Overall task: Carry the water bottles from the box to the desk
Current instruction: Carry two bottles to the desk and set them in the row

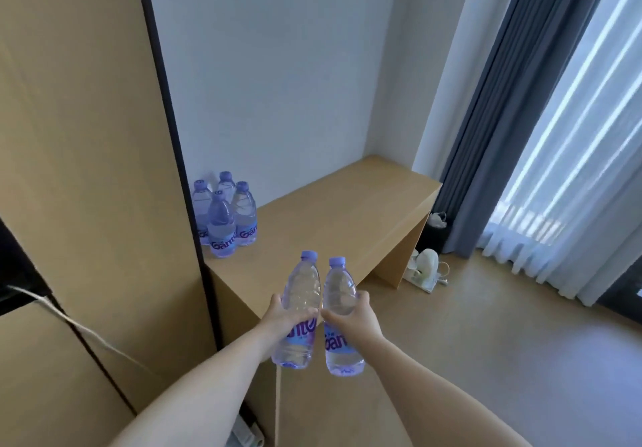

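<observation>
I hold two clear water bottles with purple caps side by side in front of me, above the near corner of the wooden desk (347,210). My left hand (279,316) grips the left bottle (300,293) around its middle. My right hand (357,314) grips the right bottle (338,293) the same way. Both bottles are nearly upright, caps pointing away from me. Several more bottles (225,213) stand in a tight group at the desk's back left corner, against the wall. The box is not in view.
A tall wooden cabinet (87,168) borders the desk on the left, with a white cable (69,318) across it. On the floor past the desk's right end stand a white kettle (427,262) and a dark bin (437,231). Grey curtains (503,116) hang at right.
</observation>
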A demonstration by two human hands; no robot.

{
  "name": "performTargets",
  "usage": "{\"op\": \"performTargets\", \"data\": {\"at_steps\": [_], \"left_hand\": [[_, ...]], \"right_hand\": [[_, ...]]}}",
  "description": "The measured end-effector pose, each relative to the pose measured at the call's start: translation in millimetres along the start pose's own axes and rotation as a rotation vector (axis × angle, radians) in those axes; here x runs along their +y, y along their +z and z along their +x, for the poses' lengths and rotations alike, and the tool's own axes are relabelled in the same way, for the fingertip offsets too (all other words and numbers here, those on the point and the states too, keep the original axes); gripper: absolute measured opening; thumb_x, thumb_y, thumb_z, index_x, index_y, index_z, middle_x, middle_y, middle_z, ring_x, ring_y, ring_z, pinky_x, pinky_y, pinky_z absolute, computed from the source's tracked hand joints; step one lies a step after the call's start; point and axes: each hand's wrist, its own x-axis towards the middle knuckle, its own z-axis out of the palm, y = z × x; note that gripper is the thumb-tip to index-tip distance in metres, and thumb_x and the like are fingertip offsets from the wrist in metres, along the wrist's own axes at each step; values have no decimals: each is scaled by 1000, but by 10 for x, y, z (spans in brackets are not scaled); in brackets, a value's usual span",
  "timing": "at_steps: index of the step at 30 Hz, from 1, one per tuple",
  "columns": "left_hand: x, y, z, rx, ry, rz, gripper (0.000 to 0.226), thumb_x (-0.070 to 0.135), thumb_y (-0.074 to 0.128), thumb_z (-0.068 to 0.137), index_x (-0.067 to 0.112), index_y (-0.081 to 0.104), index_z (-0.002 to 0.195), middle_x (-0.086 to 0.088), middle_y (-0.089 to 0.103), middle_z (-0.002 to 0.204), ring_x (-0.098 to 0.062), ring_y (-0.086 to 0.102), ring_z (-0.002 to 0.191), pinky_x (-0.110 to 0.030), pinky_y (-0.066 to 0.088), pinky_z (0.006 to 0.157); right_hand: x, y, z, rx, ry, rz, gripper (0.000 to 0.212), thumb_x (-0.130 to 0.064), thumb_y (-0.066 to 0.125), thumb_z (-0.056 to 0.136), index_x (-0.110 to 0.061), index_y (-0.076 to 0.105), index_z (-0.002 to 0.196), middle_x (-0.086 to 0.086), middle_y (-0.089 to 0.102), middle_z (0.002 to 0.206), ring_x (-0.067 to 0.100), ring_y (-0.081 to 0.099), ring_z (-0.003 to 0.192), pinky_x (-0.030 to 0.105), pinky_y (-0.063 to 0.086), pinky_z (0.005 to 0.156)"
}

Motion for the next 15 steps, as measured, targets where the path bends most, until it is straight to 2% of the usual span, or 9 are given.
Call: {"op": "performTargets", "data": {"at_steps": [3,6,7,9,12,15], "left_hand": [[188,-182,336,8,-3,-33,67,38,82,70,23,36,118,-6,64,105,-19,68,87,-32,56,69],[339,-397,582,67,1,-56,76,40,84,61,23,39,120,-7,63,111,-24,65,99,-44,54,89],[358,-468,642,92,-6,-66,76,38,84,62,22,40,121,-7,62,112,-24,64,100,-44,53,89],[364,-600,735,124,-29,-118,70,32,84,69,20,40,123,-6,63,110,-20,65,96,-36,54,78],[376,-751,844,163,-44,-170,65,33,84,69,23,45,119,-2,67,106,-16,66,93,-28,52,69],[367,-848,921,212,-14,-169,37,23,82,73,29,57,100,13,74,85,-1,69,80,-15,51,59]], "right_hand": [[-305,67,463,-126,59,51,64,-32,75,75,-15,35,122,7,61,105,22,67,90,42,57,83],[-558,191,867,-223,78,41,72,-29,74,72,-13,35,130,10,58,112,25,66,96,46,56,88],[-608,240,973,-258,73,25,76,-29,76,71,-14,34,133,11,57,117,28,64,101,48,55,90],[-658,345,1158,-326,36,-7,79,-27,81,72,-17,35,135,11,55,125,30,61,110,50,52,94],[-737,461,1442,-417,-16,-22,71,-22,83,72,-19,42,130,5,60,120,25,62,108,47,52,95],[-856,539,1716,-524,-78,-77,65,-17,81,70,-19,49,126,3,62,117,21,62,107,41,52,94]]}}
